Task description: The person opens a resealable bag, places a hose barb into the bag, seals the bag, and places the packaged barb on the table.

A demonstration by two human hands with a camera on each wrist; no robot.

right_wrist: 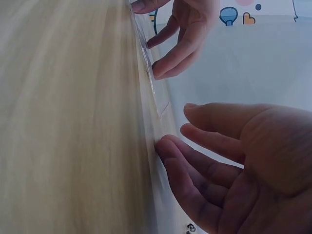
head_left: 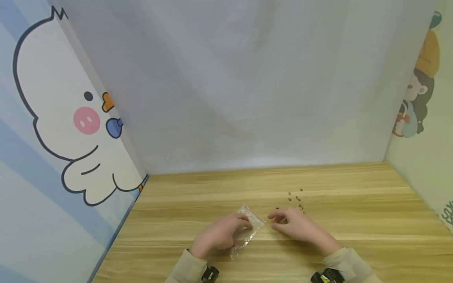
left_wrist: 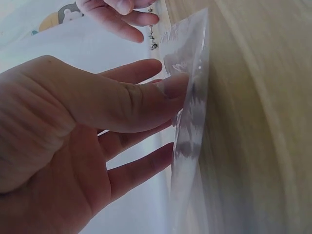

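A clear plastic zip bag [head_left: 249, 226] with a reddish strip along its mouth lies on the wooden table, its mouth angled up and to the right. My left hand [head_left: 221, 234] holds the bag, thumb on one side and fingers at the other; in the left wrist view the thumb presses near the edge of the film [left_wrist: 192, 97]. Just right of the bag's mouth, my right hand [head_left: 297, 226] hovers low with fingers loosely bent and thumb apart, nothing visible between them. Beyond it several tiny metal pieces [head_left: 297, 198] lie scattered, too small to identify; the hand hides some.
The wood-grain table [head_left: 371, 204] runs back to a pale grey curtain [head_left: 247, 98]. A cartoon-printed panel [head_left: 53, 118] stands on the left, a pale green one [head_left: 431, 157] on the right. Dark wrist straps with cameras [head_left: 327, 276] sit below the sleeves.
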